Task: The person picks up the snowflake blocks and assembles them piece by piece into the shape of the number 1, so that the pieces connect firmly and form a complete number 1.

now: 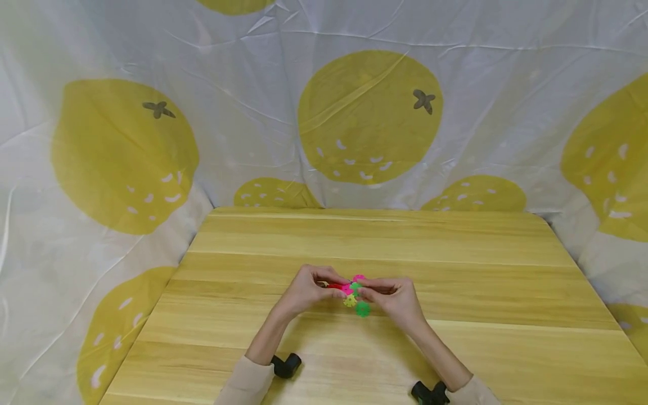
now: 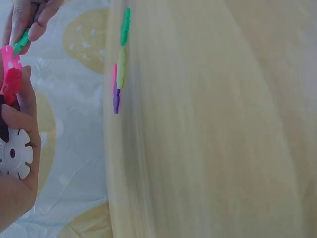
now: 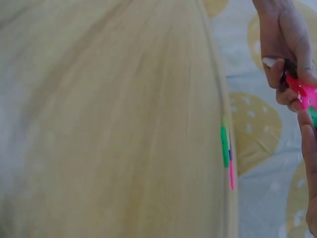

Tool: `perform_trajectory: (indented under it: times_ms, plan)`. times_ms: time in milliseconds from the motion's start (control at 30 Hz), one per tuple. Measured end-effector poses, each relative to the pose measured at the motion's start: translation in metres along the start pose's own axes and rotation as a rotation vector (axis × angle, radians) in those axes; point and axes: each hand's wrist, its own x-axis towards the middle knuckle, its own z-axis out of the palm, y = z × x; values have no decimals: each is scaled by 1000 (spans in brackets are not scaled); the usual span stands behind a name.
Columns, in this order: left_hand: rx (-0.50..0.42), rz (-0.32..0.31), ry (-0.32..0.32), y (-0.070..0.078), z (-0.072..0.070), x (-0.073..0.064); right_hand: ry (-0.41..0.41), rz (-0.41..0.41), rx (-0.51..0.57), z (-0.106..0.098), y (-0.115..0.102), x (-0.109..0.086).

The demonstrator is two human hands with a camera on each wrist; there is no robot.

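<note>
Both hands are up off the surface (image 1: 385, 239), meeting near its middle, fingers bent and closed w/ hardly any gap. L hand (image 1: 307, 288) grips a joined run of notched discs: white disc (image 2: 21, 148) back by the palm, then dark disc (image 2: 2, 121), red disc (image 2: 11, 85), and pink disc (image 2: 9, 55) sticking out past the fingertips. Prob. held that way b/c it steadies the run & leaves the pink end free. R hand (image 1: 399, 297) pinches a green disc (image 2: 21, 41) btwn thumb & fingers, edge toward the pink; looks like they touch, can't tell if slotted. Pinching by the rim prob. keeps its notches lined up.

Loose pcs lie flat just below: spare pink disc (image 1: 359, 278), yellow disc (image 1: 350, 302), second green disc (image 1: 362, 310), plus purple disc (image 2: 116, 101), prob. kept there for easy reach.

Pose: forearms come in from the near side, angled inward, wrists bent so fingertips face each other. Black wrist mounts (image 1: 287, 365) sit by both cuffs.
</note>
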Motion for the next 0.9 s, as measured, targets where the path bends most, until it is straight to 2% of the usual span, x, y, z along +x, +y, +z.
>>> perform_trajectory:
  times_ms: [333, 433, 600, 733, 833, 900]
  plan:
    - [79, -18, -41, 4, -5, 3, -98, -44, -30, -6, -9, 3]
    - [125, -13, -48, 3, -4, 4, -101, -11, -43, -8, -9, 5]
    - [283, 37, 2, 5, 4, 6, -6, 112, -64, -5, -9, 8]
    - [408, 125, 46, 8, 13, 8, 67, 187, -67, 1, -9, 11]
    - [434, 161, 89, 9, 19, 9, 106, 232, -43, 7, -10, 14]
    - [425, 164, 125, 8, 22, 9, 135, 254, -29, 9, -10, 15]
